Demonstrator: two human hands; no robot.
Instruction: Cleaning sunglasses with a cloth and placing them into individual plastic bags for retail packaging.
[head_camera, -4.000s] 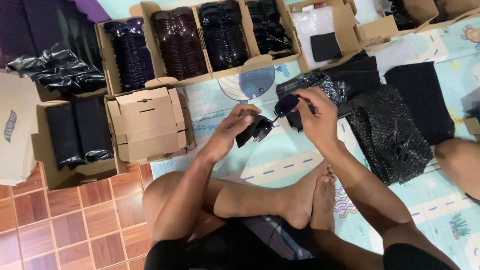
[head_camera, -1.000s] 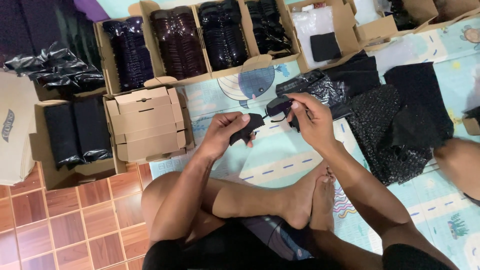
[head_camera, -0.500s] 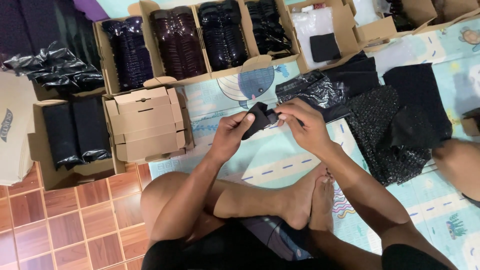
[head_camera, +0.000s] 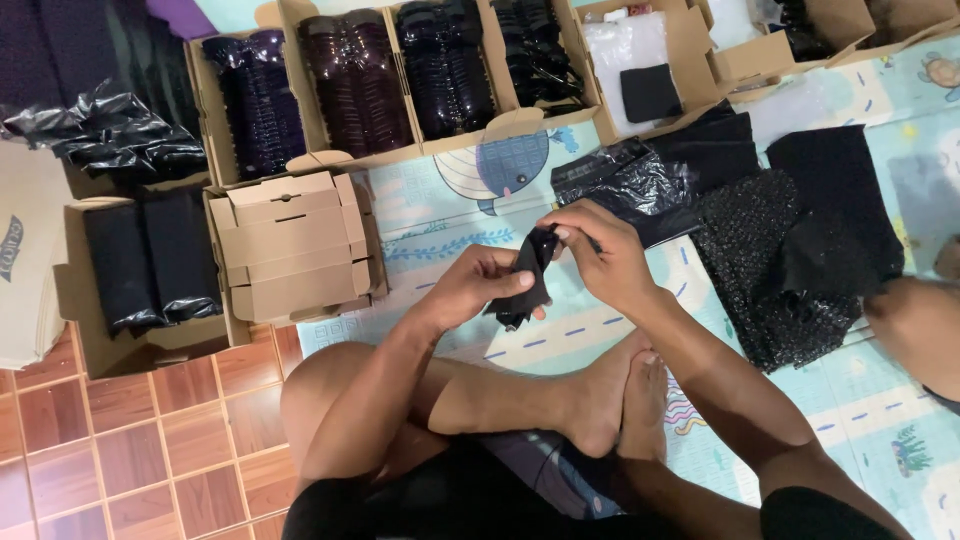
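Right at the centre, the left hand (head_camera: 478, 288) and right hand (head_camera: 605, 258) are both closed on a small black fabric pouch (head_camera: 527, 278), held above the patterned play mat (head_camera: 450, 200) and the person's crossed feet (head_camera: 615, 400). At nine o'clock a stack of flat cardboard boxes (head_camera: 295, 245) sits close by; at twelve o'clock runs a row of open cartons of dark sunglasses (head_camera: 400, 75). At two and three o'clock, black bubble wrap sheets (head_camera: 760, 250) crowd the right hand's side.
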